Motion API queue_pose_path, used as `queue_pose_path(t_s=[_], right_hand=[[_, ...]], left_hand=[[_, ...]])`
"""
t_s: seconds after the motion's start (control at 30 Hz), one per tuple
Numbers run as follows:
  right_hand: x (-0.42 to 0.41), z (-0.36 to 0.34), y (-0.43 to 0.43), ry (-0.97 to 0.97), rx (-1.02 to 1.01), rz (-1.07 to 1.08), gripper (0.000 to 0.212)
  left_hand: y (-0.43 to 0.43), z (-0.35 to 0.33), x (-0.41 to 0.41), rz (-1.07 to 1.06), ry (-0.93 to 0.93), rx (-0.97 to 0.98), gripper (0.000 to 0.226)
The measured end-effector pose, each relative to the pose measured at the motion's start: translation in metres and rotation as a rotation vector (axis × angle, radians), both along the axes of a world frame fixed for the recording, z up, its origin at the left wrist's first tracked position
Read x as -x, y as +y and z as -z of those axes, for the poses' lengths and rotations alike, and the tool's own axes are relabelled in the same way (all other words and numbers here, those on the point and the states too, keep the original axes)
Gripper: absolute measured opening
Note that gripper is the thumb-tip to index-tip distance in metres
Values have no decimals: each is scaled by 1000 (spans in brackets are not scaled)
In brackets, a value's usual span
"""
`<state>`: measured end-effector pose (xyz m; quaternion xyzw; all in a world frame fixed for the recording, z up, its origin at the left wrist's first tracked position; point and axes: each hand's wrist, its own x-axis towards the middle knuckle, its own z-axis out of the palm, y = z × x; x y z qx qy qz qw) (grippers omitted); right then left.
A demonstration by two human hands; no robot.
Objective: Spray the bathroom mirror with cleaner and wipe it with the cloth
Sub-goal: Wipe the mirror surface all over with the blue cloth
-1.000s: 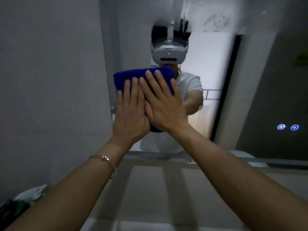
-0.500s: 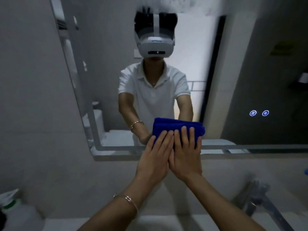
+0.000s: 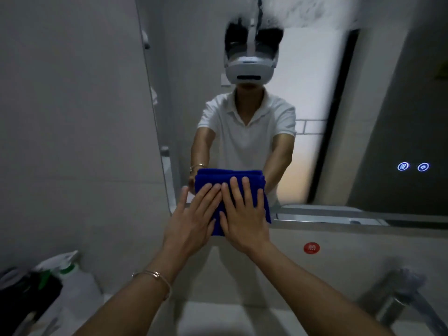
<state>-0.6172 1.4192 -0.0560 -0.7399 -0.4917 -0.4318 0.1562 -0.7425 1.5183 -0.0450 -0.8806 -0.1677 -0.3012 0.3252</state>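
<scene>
A folded blue cloth (image 3: 208,180) lies flat against the lower left part of the bathroom mirror (image 3: 351,117), overlapping its bottom edge. My left hand (image 3: 191,221) and my right hand (image 3: 244,219) press side by side on the cloth, fingers spread and pointing up. White foamy cleaner residue (image 3: 303,13) covers the mirror's top. A white spray bottle with a green collar (image 3: 70,270) stands on the counter at the lower left.
The mirror reflects a person in a white shirt. Two lit touch buttons (image 3: 413,166) glow at the mirror's right. A chrome faucet (image 3: 397,294) stands at the lower right, a red sticker (image 3: 311,248) on the wall below the mirror, dark items (image 3: 21,294) at far left.
Both hands slid the cloth from in front of the reflected head down to the mirror's bottom edge, then slightly up and left.
</scene>
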Motion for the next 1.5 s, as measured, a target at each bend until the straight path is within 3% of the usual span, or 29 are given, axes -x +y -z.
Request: queue_pose_path(t_s=[0.23,0.5,0.7,0.9,1.27,1.5], right_hand=[[23,-105,53,-227,69,-156,59],[-32,-170,11,-346,-107,-162,55],[-110,-180,-67,-407,-203,-68,52],[-174,-186,-132,-399,-294,-7,53],[-279,-189,-255,-312,-338,72,58],[-352,-198,-337,-272,-344,68,59]], left_hand=[[34,-63,25,-136,-220,145,72],[-16,-126,-46,158,-425,274,74],[-78,-139,-130,329,-483,175,69],[-137,-159,-192,323,-423,-30,68],[-256,-177,-295,313,-270,-83,72],[-338,-188,-369,277,-286,-144,71]])
